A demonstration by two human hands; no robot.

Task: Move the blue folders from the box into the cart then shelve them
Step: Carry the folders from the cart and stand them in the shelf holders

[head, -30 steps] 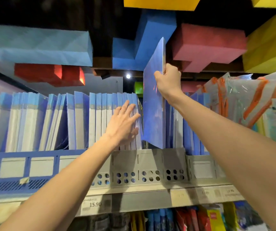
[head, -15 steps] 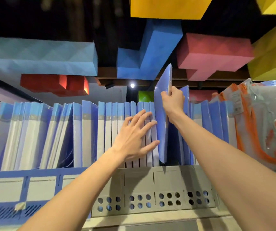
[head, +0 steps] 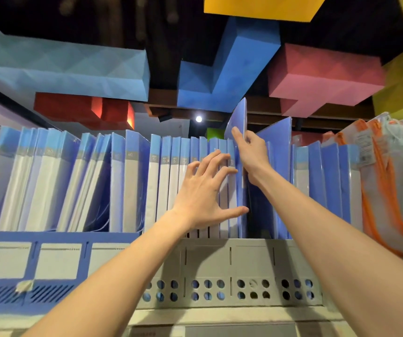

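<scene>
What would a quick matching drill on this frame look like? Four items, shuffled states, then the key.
Column one
1. left hand
2. right hand
3. held folder
4. grey rack

Column two
A. pinches the held folder near its top edge
B. fingers spread, pressing on the spines of the shelved folders
C. tilted, top corner poking up above the row
D. front wall with round holes, below the folders

Pairs: 1-B, 2-A, 3-C, 4-D
</scene>
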